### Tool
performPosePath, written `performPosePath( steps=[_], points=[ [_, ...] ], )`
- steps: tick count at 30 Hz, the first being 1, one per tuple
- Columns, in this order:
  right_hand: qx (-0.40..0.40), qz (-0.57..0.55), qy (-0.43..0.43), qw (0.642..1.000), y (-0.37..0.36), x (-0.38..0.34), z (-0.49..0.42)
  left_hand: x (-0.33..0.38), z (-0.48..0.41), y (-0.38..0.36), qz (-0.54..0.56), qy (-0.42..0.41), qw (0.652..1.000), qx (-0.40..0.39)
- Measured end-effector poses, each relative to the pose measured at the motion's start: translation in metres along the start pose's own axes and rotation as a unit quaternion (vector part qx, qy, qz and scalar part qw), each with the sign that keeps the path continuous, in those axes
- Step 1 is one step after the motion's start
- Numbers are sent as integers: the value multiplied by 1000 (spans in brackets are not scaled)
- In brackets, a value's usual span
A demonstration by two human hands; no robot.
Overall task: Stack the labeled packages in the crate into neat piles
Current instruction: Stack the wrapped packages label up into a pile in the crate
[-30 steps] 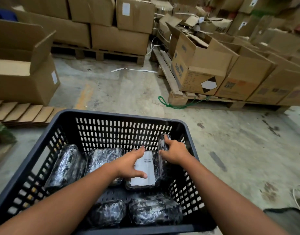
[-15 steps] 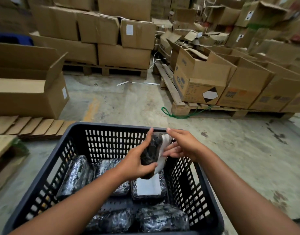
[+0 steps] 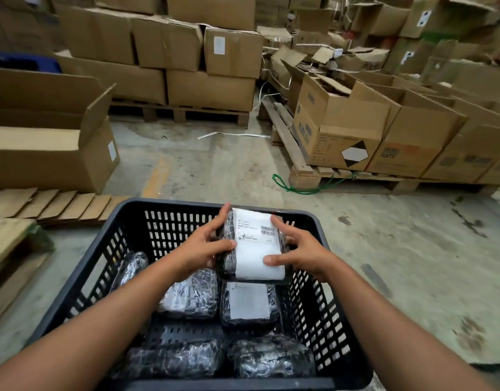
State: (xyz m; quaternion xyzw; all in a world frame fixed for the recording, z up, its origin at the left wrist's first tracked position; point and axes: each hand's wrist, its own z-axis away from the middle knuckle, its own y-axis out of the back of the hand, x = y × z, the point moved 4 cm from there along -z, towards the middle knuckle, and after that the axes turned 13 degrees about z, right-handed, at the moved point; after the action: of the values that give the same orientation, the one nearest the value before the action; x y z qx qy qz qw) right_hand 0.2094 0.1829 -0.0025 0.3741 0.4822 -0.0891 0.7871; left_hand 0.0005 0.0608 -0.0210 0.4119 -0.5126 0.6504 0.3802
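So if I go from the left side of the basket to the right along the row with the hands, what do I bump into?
The wrapped package standing at the left wall → the left hand → the labeled package held up in both hands → the right hand → the crate's right wall.

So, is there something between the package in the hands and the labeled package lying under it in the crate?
Nothing visible. The held package, gripped by the left hand and right hand, hangs over the labeled package with open space between.
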Motion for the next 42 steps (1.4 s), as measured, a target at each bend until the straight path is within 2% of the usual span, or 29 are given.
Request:
performPosePath(
  steps=[3,6,14,20,23,28,36,39,42],
  points=[
    [-7,33,-8,999,-1,5,-3,-11,-2,1,-112,53,992,-13],
    [-17,86,-24,996,-10,11,-8,-29,-9,-3,-227,80,970,-26],
    [-38,134,-96,986,-52,53,-12,-89,-18,4,-337,124,932,-43],
    [-66,156,-142,975,-63,72,-29,-112,-27,11,-412,142,900,9],
    [-98,165,-166,967,-63,75,-39,-115,-36,13,-420,155,894,9],
    [-119,168,-170,964,-63,78,-48,-116,-44,24,-397,163,903,-6],
    [-90,161,-167,969,-65,76,-47,-112,-43,26,-366,158,917,0],
    [-60,211,-150,964,-65,70,-41,-108,-40,24,-367,138,920,13],
    [-51,255,-118,958,-65,63,-32,-105,-35,23,-404,128,906,20]
  ],
)
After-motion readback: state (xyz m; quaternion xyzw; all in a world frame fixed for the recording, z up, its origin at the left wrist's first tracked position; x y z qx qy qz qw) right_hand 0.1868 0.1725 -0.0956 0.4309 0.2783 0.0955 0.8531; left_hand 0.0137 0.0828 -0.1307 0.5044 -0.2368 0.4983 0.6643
